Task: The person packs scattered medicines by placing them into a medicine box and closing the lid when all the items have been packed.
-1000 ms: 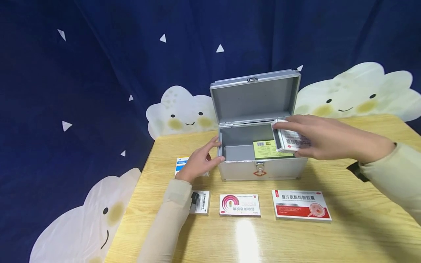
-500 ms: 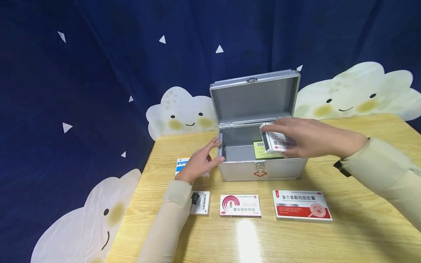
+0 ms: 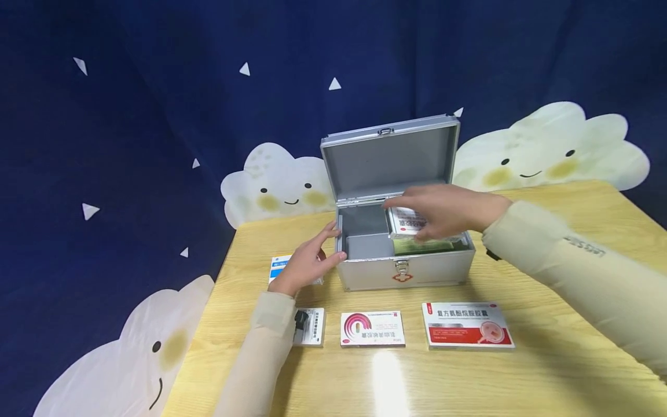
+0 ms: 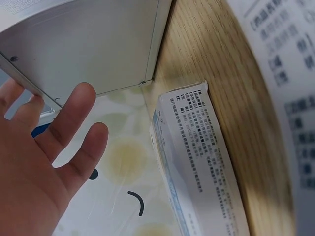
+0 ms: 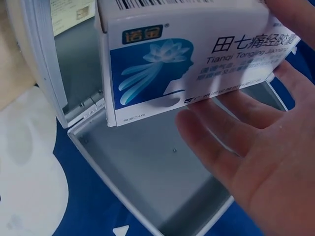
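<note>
A silver first-aid case (image 3: 432,273) stands on the table with its lid (image 3: 391,165) raised. Over the case's opening, my right hand (image 3: 448,209) grips a white medicine box (image 3: 406,223) between thumb and fingers. The right wrist view shows that medicine box (image 5: 162,73) with a blue picture on one face. Below it inside the case lies a yellow-green box (image 3: 423,247), partly hidden. My left hand (image 3: 307,263) rests at the case's left rim, fingers spread and holding nothing; in the left wrist view some fingertips reach over the edge.
In front of the case lie a red-and-white medicine box (image 3: 469,333), a box with pink arcs (image 3: 372,330) and a white box (image 3: 314,327) partly behind the left sleeve. A blue-and-white box (image 3: 278,267) is left of the case. Behind hangs a dark blue curtain (image 3: 281,104).
My right hand has carried the white medicine box leftward and slightly lower over the case. The left hand has stayed at the rim. The head view has shifted slightly.
</note>
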`<state>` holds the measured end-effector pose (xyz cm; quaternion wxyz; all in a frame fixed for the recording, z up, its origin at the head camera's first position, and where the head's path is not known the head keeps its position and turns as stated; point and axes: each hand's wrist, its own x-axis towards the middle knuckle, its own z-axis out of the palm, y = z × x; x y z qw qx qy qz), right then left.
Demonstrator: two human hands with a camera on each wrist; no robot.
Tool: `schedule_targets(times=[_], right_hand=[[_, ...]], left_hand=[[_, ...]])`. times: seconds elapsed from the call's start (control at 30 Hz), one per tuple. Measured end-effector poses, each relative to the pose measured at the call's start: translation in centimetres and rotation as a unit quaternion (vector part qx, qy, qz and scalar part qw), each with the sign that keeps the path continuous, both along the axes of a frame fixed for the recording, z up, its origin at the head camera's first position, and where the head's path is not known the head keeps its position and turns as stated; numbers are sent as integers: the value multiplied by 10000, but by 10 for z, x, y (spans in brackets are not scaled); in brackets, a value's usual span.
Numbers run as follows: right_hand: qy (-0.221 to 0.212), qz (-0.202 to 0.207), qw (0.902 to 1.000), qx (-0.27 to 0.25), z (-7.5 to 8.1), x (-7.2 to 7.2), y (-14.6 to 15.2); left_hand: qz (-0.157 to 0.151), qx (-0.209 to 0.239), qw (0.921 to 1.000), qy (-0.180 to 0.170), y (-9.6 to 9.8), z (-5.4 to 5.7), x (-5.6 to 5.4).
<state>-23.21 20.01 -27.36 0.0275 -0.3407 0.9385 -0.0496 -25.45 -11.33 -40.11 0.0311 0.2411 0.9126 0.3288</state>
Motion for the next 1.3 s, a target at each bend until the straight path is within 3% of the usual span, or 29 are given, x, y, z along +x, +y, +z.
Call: schedule_targets(times=[0.53,0.9,1.3], right_hand=[[-299,37,9981,542,-5,-18,-40],[-526,-175,9958,730,-16,-37,-46],[-614,15,9944,864,-21,-51,-59]], left_hand=[[-54,107,9999,94,-4,-3,2],[-24,77,9999,99,-2,-3,-1],[40,17,9999,91,0,0,-2]])
